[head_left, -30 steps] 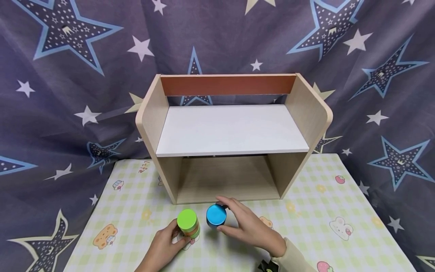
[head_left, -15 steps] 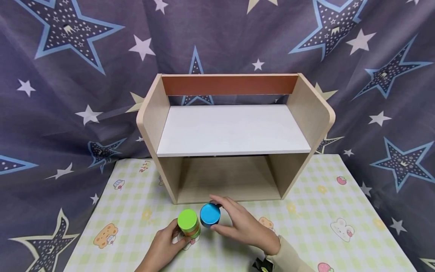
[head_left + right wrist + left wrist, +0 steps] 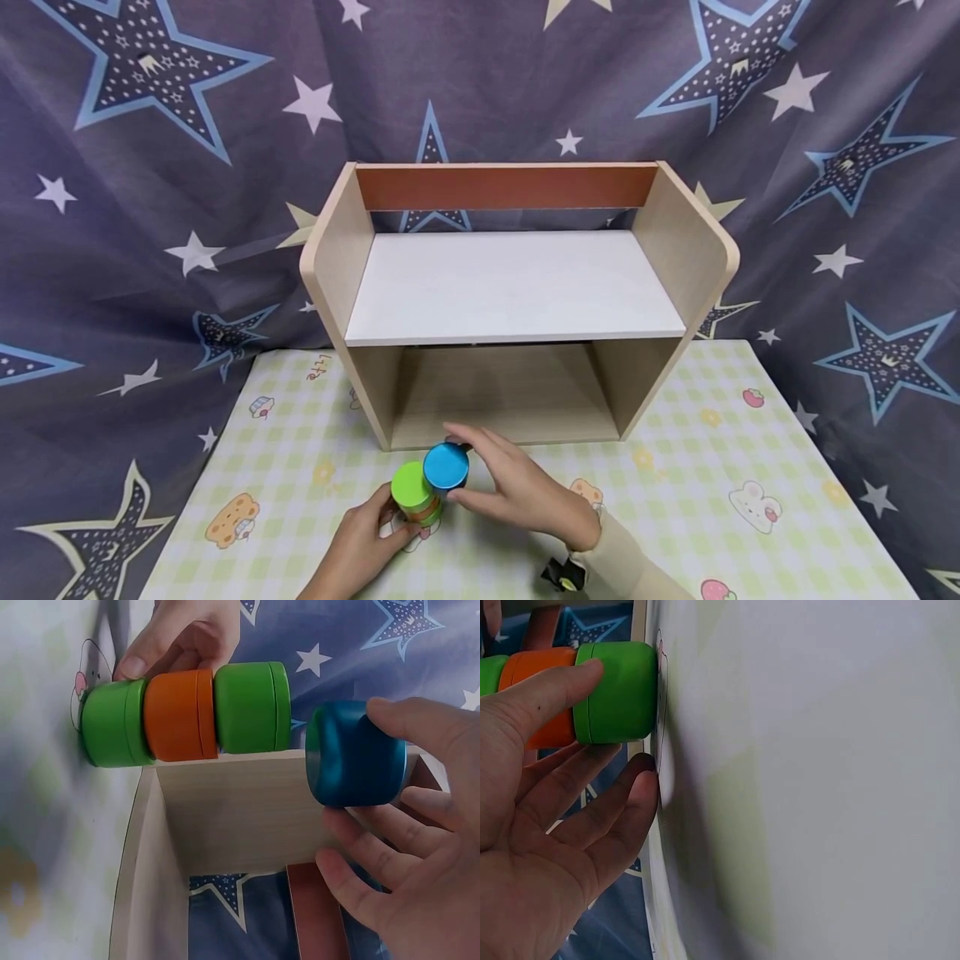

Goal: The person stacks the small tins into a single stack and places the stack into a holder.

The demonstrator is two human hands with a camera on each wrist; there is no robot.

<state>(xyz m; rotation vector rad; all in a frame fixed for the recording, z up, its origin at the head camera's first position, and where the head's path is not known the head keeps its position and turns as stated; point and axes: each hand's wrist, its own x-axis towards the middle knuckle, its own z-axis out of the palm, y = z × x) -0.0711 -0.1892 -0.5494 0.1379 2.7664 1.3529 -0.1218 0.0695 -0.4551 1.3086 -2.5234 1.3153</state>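
Three small round tins stand in an upright stack on the tablecloth: a green one (image 3: 112, 724) at the bottom, an orange one (image 3: 180, 714) in the middle and another green one (image 3: 411, 484) on top. My left hand (image 3: 364, 537) grips the stack low down, its thumb across the tins in the left wrist view. With thumb and fingers, my right hand (image 3: 517, 492) holds a blue tin (image 3: 446, 466). That tin hangs just above the stack's top and a little to the right, with a gap between them in the right wrist view.
Behind the hands stands a wooden two-level shelf (image 3: 517, 287) with a white upper board and a brown back rail. A checked tablecloth (image 3: 292, 467) covers the table. Under the right sleeve is a small black object (image 3: 563, 574). A star-patterned curtain (image 3: 150, 200) hangs behind.
My right hand has moved left and slightly away from me, bringing the blue tin from beside the stack to overlap its top edge in the head view. The left hand keeps still.
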